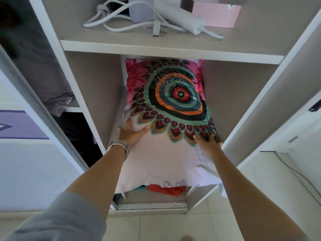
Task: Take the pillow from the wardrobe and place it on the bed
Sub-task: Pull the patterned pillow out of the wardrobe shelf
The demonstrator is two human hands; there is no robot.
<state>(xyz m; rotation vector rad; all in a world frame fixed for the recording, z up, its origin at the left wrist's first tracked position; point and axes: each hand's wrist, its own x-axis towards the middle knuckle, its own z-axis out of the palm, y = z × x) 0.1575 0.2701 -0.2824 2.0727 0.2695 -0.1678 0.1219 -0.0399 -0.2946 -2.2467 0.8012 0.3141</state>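
A large pillow (166, 105) with a white case and a bright pink, teal, orange and black mandala print fills the middle compartment of the open wardrobe (90, 94), under a shelf. My left hand (131, 132), with a ring and a white watch, presses on the pillow's left side with its fingers over the edge. On the right side, my right hand (207, 139) grips the pillow with the fingers wrapped around the edge. The pillow's front end sticks out over the compartment's front edge. No bed is in view.
The shelf (156, 47) above holds a white appliance with a tangled cord and plug (157, 29) and a pink box (217, 14). Folded clothes (163, 189) lie beneath the pillow. Dark and grey garments (57, 101) fill the left compartment. Pale tiled floor (165, 226) lies below.
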